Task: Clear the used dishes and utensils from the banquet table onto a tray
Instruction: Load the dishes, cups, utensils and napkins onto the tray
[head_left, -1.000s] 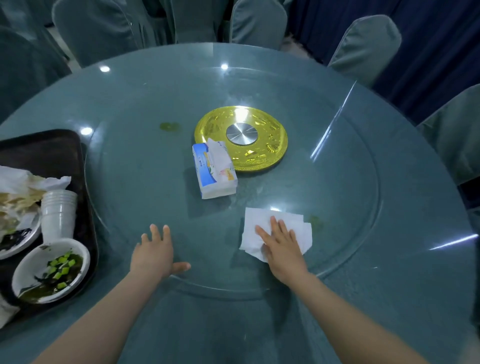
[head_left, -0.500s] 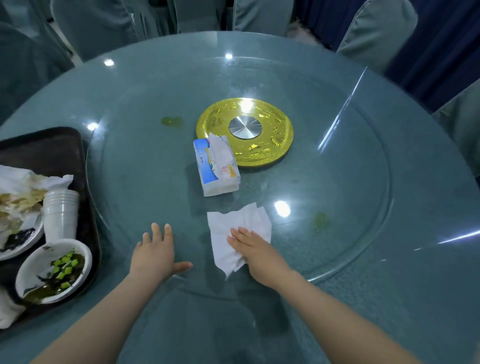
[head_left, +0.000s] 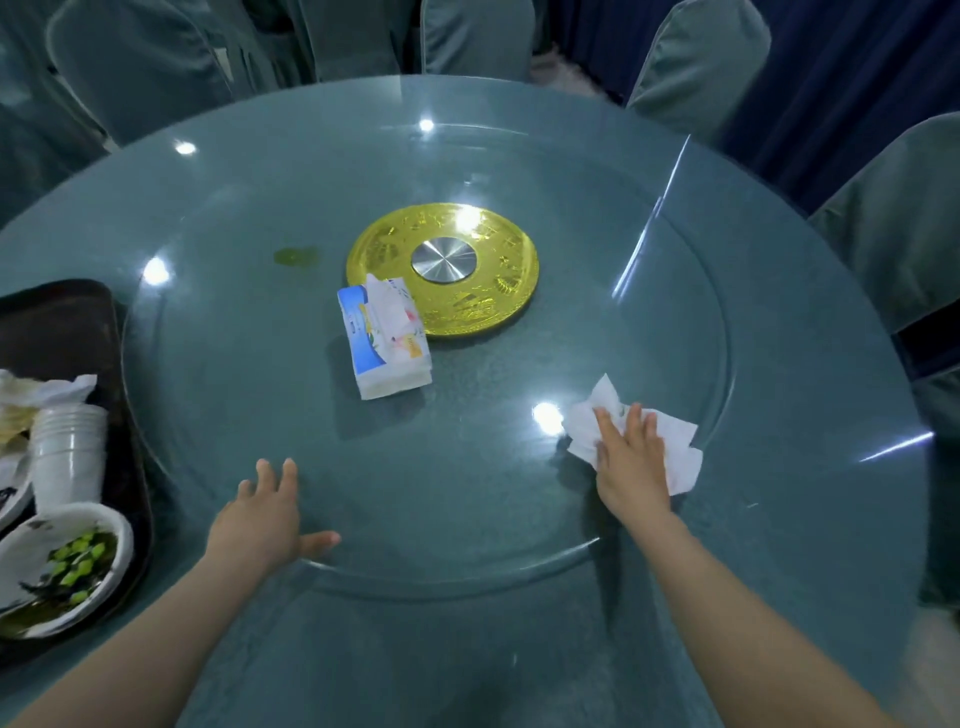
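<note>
My right hand (head_left: 631, 457) presses flat, fingers straight, on a crumpled white napkin (head_left: 678, 447) on the glass turntable (head_left: 467, 467), right of centre. My left hand (head_left: 260, 514) rests flat on the turntable's near left edge, fingers spread, holding nothing. A dark tray (head_left: 67, 332) sits at the left edge of the table. It carries a stack of white paper cups (head_left: 67, 452), a white bowl with green leftovers (head_left: 62, 566), another dirty plate (head_left: 10, 499) and used tissues (head_left: 47, 389).
A blue-and-white tissue pack (head_left: 384, 338) lies near the turntable's centre, touching a gold disc with a silver hub (head_left: 444, 275). A greenish stain (head_left: 296, 255) marks the glass behind it. Covered chairs (head_left: 696, 67) ring the round table.
My right hand slid the napkin left across the glass, then far to the right over a greenish spot. My left hand stayed flat in place. The camera view shifted slightly.
</note>
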